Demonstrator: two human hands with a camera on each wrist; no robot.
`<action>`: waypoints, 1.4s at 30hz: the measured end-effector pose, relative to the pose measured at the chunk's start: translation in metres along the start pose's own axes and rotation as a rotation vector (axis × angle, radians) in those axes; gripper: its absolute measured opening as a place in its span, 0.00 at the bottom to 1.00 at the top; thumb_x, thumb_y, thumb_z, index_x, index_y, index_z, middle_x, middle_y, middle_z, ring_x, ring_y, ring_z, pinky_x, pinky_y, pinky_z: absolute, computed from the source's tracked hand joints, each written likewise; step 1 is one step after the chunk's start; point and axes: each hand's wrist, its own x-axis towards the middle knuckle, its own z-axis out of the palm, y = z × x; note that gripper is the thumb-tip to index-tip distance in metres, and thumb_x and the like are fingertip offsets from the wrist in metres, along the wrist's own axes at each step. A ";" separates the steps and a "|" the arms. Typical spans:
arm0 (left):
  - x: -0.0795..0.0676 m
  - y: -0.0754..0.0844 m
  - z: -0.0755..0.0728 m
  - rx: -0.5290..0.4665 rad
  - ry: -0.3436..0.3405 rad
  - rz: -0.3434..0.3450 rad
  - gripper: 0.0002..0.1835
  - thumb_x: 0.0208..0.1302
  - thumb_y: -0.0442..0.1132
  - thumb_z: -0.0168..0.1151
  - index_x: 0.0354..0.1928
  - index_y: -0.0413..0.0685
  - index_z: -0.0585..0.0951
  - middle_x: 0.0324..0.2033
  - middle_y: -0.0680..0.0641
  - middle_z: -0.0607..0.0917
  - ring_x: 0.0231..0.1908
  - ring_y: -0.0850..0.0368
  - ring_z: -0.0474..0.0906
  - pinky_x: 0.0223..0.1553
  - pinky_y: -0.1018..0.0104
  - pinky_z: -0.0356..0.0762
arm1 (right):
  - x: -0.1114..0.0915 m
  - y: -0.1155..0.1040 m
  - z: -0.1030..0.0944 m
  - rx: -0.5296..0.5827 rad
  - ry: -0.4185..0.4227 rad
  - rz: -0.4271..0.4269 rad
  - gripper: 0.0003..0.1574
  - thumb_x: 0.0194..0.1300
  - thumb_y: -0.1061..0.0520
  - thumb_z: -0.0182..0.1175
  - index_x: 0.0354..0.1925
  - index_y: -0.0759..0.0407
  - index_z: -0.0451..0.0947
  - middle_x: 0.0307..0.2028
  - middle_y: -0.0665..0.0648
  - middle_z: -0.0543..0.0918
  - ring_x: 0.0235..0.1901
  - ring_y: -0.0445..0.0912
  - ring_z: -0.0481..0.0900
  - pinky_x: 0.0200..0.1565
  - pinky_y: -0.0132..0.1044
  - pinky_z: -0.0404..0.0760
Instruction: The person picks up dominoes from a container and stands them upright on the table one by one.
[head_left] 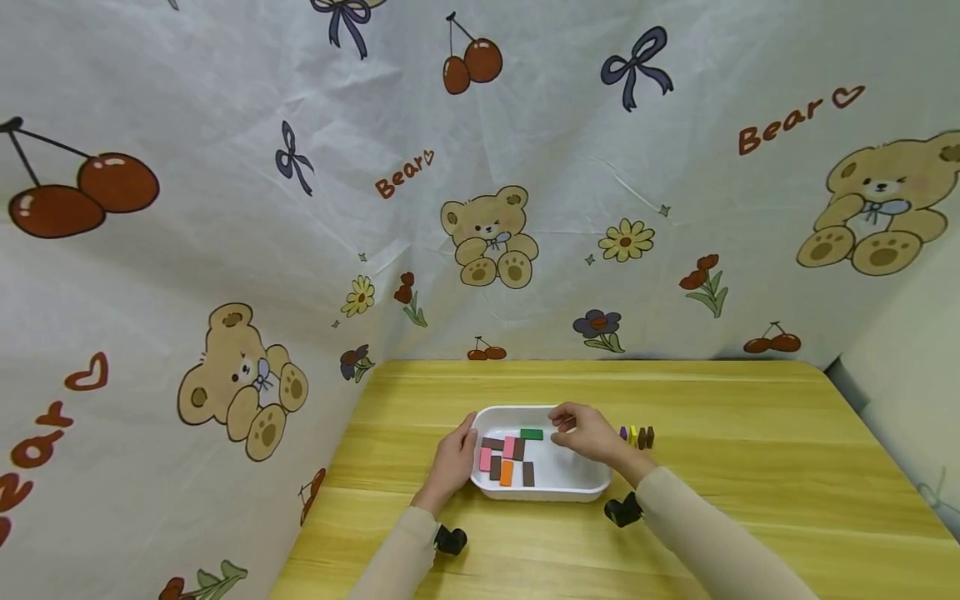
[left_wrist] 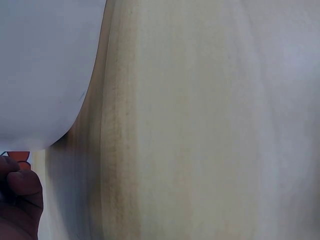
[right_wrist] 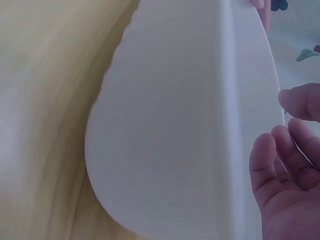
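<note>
On the table stands a white tray (head_left: 566, 479) with several small flat blocks inside, mostly in its left half. Among them are a pink block (head_left: 485, 459), an orange block (head_left: 507, 473), a brown block (head_left: 528, 474) and a green block (head_left: 532, 434) toward the far side. My left hand (head_left: 452, 457) grips the tray's left side at the rim. Above the tray's right part hovers my right hand (head_left: 588, 432); the right wrist view shows its thumb (right_wrist: 301, 102) apart from the bent fingers (right_wrist: 264, 162), with no block visible between them.
Right of the tray, a short row of small blocks stands on the wooden table (head_left: 750, 467): a purple block (head_left: 623, 433), a yellow block (head_left: 633, 436) and brown blocks (head_left: 650, 437). A cloth with printed bears (head_left: 491, 237) hangs behind and at the left.
</note>
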 end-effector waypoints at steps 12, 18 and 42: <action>0.000 -0.001 0.000 -0.002 -0.013 -0.010 0.26 0.83 0.43 0.47 0.77 0.45 0.66 0.74 0.42 0.71 0.74 0.42 0.66 0.75 0.44 0.67 | 0.009 0.009 0.032 -0.129 0.005 -0.076 0.17 0.56 0.66 0.72 0.46 0.64 0.84 0.43 0.58 0.86 0.44 0.50 0.81 0.51 0.45 0.84; 0.006 0.002 0.000 0.009 -0.002 -0.005 0.26 0.83 0.44 0.46 0.78 0.46 0.66 0.74 0.43 0.71 0.75 0.43 0.66 0.75 0.45 0.67 | 0.015 0.005 0.039 -0.174 0.011 -0.083 0.17 0.58 0.66 0.71 0.47 0.61 0.83 0.46 0.59 0.86 0.46 0.52 0.80 0.56 0.51 0.83; -0.004 0.002 0.000 0.001 0.000 -0.005 0.26 0.83 0.42 0.47 0.77 0.43 0.67 0.74 0.41 0.71 0.74 0.42 0.67 0.74 0.44 0.67 | 0.010 0.005 0.053 -0.267 0.054 -0.101 0.13 0.61 0.65 0.70 0.45 0.65 0.82 0.40 0.58 0.83 0.42 0.48 0.79 0.55 0.53 0.84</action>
